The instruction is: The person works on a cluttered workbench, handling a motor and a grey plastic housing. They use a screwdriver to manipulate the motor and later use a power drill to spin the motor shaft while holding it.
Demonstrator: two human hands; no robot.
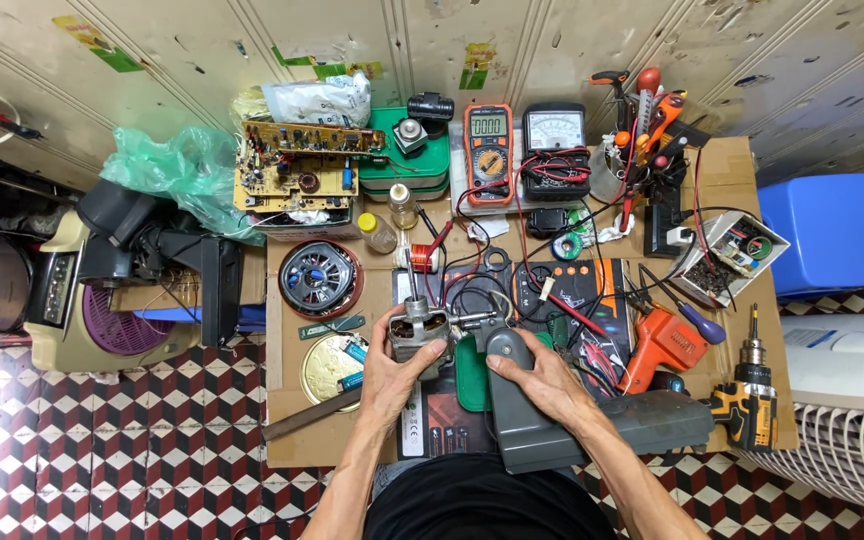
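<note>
Motor [418,328] gripped in left fingers [430,352]

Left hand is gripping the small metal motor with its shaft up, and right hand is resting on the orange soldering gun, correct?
Not quite. In the head view the right hand rests on the grey plastic housing, not the orange soldering gun. The left hand does grip the small metal motor.

1. An orange-cased multimeter [489,150] is propped at the back of the bench, its small rectangular screen greenish grey.
2. Just right of it, a black analogue meter [554,147] with a pale dial window is seen.
3. A crumpled white plastic package [318,101] with dark print lies against the wall behind the circuit boards.
</note>
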